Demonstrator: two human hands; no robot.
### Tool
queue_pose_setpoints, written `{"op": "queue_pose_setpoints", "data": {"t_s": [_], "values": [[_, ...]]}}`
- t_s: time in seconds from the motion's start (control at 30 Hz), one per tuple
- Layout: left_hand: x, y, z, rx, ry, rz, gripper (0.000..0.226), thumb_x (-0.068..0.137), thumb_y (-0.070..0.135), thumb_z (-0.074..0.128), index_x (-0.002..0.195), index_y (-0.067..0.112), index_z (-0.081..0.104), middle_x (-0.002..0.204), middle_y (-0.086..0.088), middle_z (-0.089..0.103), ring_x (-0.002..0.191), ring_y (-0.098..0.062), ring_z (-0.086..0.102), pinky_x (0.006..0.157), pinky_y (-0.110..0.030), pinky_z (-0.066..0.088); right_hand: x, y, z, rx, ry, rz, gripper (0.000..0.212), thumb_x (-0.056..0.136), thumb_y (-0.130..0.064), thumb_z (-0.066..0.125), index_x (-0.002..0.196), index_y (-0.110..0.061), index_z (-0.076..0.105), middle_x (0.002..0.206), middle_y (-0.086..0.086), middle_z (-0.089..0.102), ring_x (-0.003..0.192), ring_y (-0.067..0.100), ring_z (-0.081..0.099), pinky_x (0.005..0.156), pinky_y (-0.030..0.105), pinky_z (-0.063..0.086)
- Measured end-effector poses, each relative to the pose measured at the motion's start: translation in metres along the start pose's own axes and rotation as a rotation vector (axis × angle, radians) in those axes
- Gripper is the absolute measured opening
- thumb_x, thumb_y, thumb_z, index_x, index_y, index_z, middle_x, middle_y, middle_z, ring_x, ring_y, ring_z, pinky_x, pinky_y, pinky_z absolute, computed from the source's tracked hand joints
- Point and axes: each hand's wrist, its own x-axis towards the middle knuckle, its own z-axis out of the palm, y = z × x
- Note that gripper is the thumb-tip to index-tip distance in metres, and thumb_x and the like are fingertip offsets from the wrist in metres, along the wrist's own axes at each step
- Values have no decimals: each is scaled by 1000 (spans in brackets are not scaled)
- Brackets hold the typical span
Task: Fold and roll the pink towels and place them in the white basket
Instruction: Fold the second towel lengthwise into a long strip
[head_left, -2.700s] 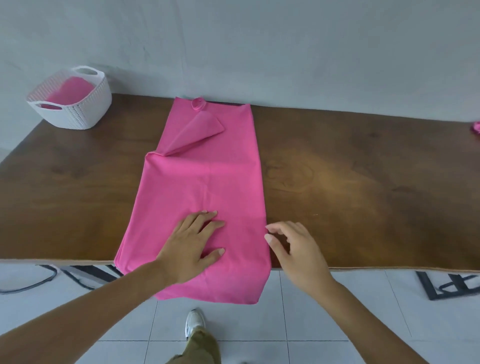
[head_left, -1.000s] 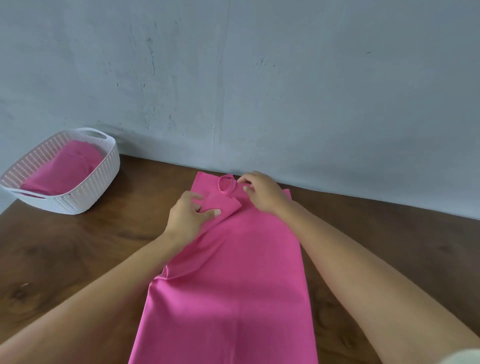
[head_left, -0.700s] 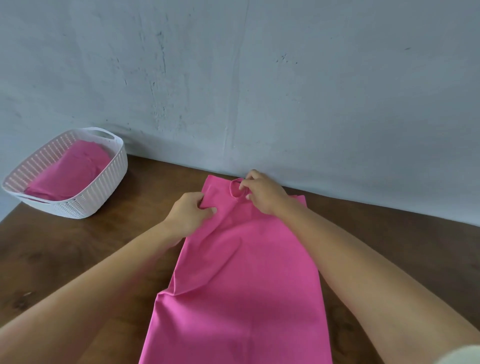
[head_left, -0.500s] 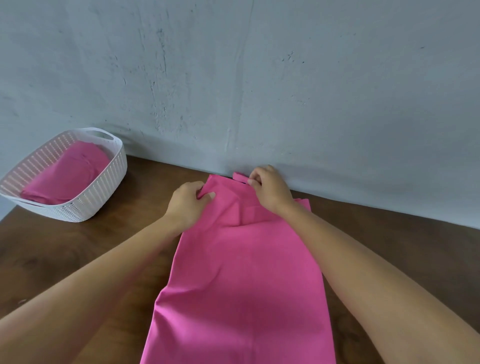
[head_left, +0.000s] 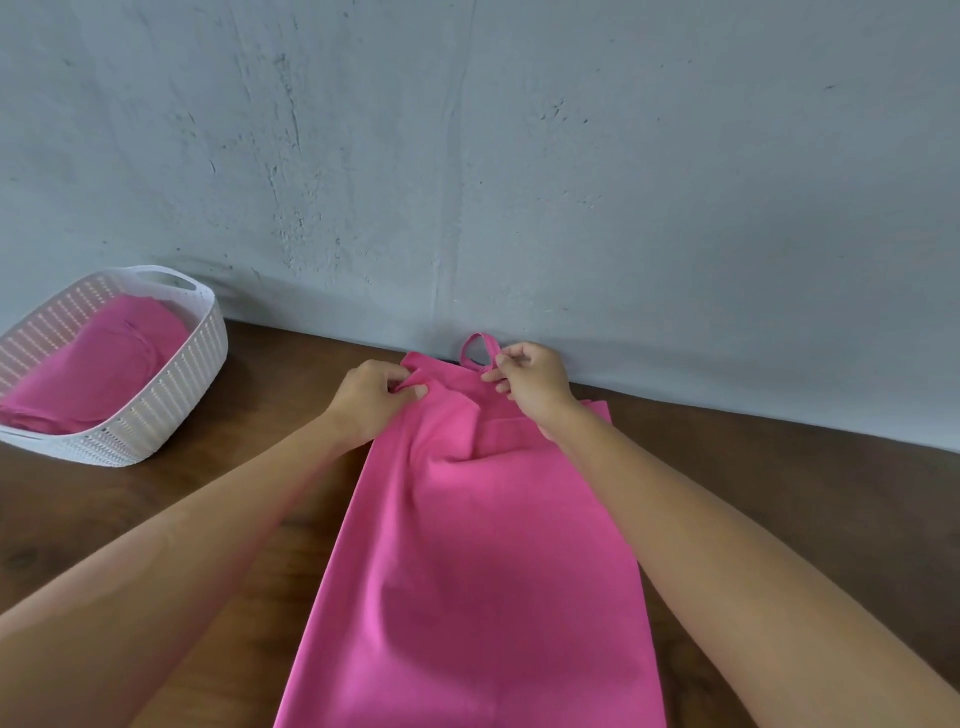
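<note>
Head view.

Containers: 1 white perforated plastic basket (head_left: 176, 400) with cut-out handles stands at the far left of the dark brown wooden table (head_left: 779, 493), close to the grey plaster wall (head_left: 571, 156). It holds pink folded cloth (head_left: 104, 374), which fills most of the floor of the basket and lies below the rim. How many pieces it comprises cannot be told.

Hands: both forearms reach forward from the near edge and converge on the far end of the table. The left hand (head_left: 371, 402) is knuckles-up, with fingers and thumb curled, pinching the far left corner of the long pink fabric towel (head_left: 467, 571). The right hand (head_left: 532, 382) is likewise curled, with thumb and fingertips pinching the towel's far edge at the foot of a small pink hanging loop (head_left: 475, 345). The loop stands up against the wall.

Task item: the towel lies spread on the table centre, between the 2 arms. Its long axis runs from the person straight toward the wall, with the looped end farthest away. The near end passes out of the bottom of the view. A shallow crease sits just below the right wrist. The basket is well apart from the towel, to its left.
</note>
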Motion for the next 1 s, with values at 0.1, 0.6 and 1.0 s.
{"op": "queue_pose_setpoints", "data": {"t_s": [0.1,0.6,1.0], "values": [[-5,2,-5,-38,39,18,44,95,21,67,60,9,43,58,2,35,55,-9,28,54,-31,22,-5,-3,-3,32,7,17,10,100,-7,54,109,-10,59,92,9,75,55,-2,62,53,14,46],[-26,23,-18,-208,125,106,29,90,35,75,76,10,72,77,-17,67,66,-18,53,63,-45,45,-39,14,-71,-1203,-298,-326,40,98,-55,50,122,-24,58,119,-5,61,118,18,47,104,39,32],[-42,36,-26,-244,125,66,18,87,31,79,76,17,76,76,-7,73,84,-35,67,76,-49,54,-46,16,-76,-1267,-314,-343,34,97,-46,59,122,-24,59,122,-1,50,121,21,37,106,38,30]]}}
